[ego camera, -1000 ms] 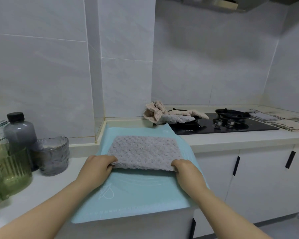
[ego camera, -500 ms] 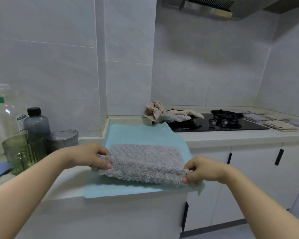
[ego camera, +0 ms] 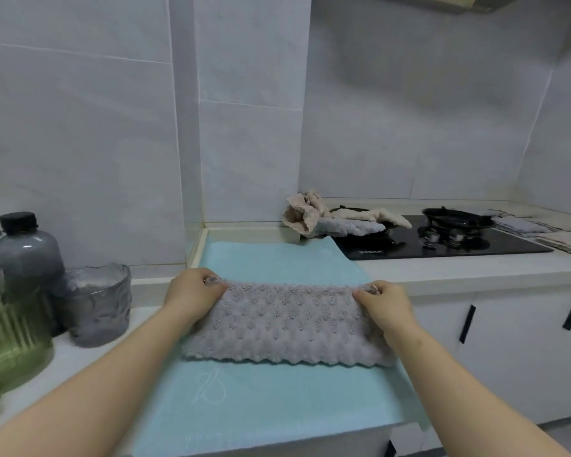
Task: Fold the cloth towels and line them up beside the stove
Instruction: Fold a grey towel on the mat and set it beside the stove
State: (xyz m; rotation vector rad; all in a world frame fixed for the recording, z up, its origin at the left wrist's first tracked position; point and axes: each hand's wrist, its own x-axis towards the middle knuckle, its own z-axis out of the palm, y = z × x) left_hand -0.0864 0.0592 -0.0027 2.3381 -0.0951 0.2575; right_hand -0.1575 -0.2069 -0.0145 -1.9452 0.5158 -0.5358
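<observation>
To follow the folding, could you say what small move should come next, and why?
Probably lower the far edge and press it flat: the left hand and right hand pinch the far corners of the grey towel, which lies doubled on the teal mat.

Soft, even, bluish light filled the frame, shadows were faint, edges bowed outward, and everything looked slightly blurred.

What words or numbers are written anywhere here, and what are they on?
Nothing reads clearly.
White brand mark on the stove front: too blurred to read.
Pale looping logo on the teal mat: no readable letters.
Faint print along the mat's near edge: too faint.
</observation>
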